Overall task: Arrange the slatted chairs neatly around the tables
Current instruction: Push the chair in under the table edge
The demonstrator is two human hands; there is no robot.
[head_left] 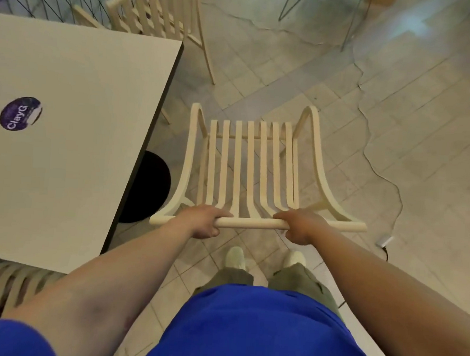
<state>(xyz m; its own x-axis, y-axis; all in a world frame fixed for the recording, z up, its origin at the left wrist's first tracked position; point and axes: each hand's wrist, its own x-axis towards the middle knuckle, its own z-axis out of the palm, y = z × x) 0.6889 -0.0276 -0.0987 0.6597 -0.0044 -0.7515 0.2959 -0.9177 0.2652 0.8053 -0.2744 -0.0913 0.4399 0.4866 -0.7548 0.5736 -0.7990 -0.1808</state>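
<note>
Both grips, the left hand (202, 220) and the right hand (300, 228), are clamping the top rail of a cream slatted wooden chair (250, 162). The chair is standing just beyond them, with the white square bench (74, 129) lying to their left.

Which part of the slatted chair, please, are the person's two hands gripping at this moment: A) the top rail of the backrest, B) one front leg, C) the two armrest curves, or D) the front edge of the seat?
A: the left hand and the right hand are both closed around the round top rail of the slatted chair, beside the table.
</note>
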